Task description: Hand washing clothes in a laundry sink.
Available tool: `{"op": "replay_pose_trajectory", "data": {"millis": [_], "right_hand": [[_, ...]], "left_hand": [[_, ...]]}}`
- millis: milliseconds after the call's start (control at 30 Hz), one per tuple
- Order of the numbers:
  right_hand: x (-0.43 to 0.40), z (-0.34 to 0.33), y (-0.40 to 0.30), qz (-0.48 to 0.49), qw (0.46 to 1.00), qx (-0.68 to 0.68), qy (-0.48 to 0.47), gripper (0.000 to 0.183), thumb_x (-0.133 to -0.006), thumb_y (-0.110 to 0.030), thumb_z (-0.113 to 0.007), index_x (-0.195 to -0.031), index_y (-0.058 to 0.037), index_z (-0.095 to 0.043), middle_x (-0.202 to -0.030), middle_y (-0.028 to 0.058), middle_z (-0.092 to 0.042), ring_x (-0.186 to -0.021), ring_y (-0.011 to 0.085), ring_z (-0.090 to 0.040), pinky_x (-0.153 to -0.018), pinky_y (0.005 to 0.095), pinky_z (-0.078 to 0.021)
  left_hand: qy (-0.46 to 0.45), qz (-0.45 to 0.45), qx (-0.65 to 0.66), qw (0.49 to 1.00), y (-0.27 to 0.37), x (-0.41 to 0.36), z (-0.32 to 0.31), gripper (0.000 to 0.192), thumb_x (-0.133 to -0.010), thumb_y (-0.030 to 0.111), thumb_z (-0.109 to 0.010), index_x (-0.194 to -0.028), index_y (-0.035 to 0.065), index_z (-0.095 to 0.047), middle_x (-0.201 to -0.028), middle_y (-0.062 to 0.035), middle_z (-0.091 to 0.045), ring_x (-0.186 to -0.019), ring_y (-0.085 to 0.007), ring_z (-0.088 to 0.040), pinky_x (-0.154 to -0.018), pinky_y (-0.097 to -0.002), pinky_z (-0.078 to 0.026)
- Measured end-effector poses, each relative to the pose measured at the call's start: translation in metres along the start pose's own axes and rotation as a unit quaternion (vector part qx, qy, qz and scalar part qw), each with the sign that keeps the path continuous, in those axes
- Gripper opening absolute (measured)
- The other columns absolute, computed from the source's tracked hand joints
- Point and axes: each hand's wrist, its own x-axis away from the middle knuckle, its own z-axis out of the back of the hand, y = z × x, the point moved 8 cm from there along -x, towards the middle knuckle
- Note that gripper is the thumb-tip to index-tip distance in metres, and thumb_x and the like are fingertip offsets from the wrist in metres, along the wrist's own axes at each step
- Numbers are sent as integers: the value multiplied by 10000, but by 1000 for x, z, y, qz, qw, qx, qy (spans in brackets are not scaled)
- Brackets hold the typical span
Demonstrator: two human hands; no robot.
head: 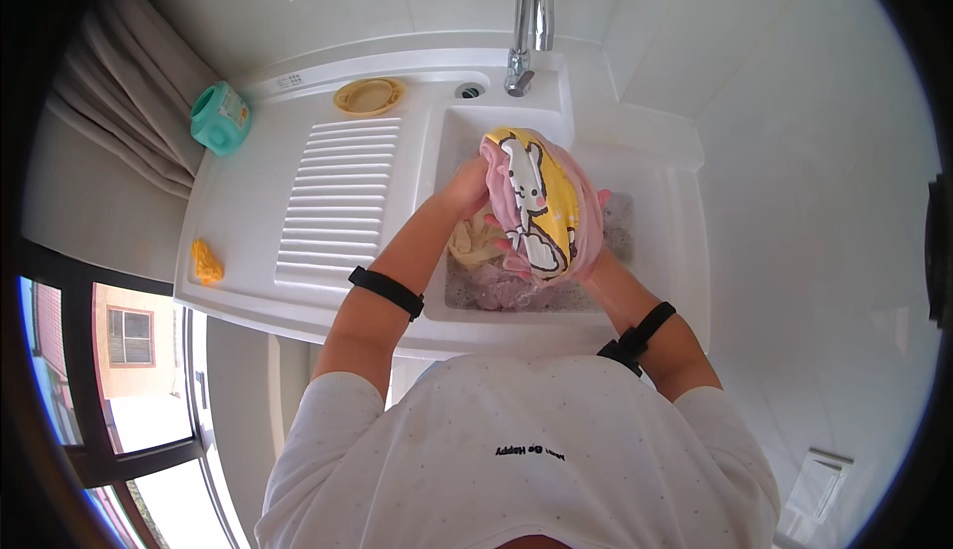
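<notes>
A wet pink garment with a yellow panel and a white cartoon animal print is bunched up over the laundry sink. My left hand grips its left side, the fingers partly hidden by the cloth. Under and behind the right side, my right hand holds the same garment; some fingertips show past its edges. Below, murky soapy water fills the basin. A cream cloth lies at the left of the water, and pinkish fabric sits near the front wall.
A chrome faucet rises behind the basin. Left of it are a ribbed washboard, a yellowish soap dish and a teal plastic container. An orange crumpled item lies near the left edge. A tiled wall bounds the right side.
</notes>
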Motion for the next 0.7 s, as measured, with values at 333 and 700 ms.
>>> {"op": "replay_pose_trajectory", "data": {"millis": [333, 700], "right_hand": [[2, 36, 25, 5, 995, -103, 3, 548, -854, -298, -572, -1297, -4, -436, -1261, 175, -531, -1120, 316, -546, -972, 449, -431], [2, 1, 21, 46, 987, -136, -69, 748, -784, -378, -691, -1349, -6, -373, -1325, 161, -478, -1191, 268, -497, -1024, 418, -393]], "left_hand": [[-284, -174, -14, 943, 41, 21, -49, 879, -787, 270, -709, -1466, 261, -150, -1354, -124, -430, -1220, -235, -449, -1032, -384, -359], [-251, -119, 259, 925, 19, 3, -20, 872, -728, 507, -684, -1434, 212, -266, -1433, -153, -309, -1319, -298, -310, -1058, -462, -325]]}}
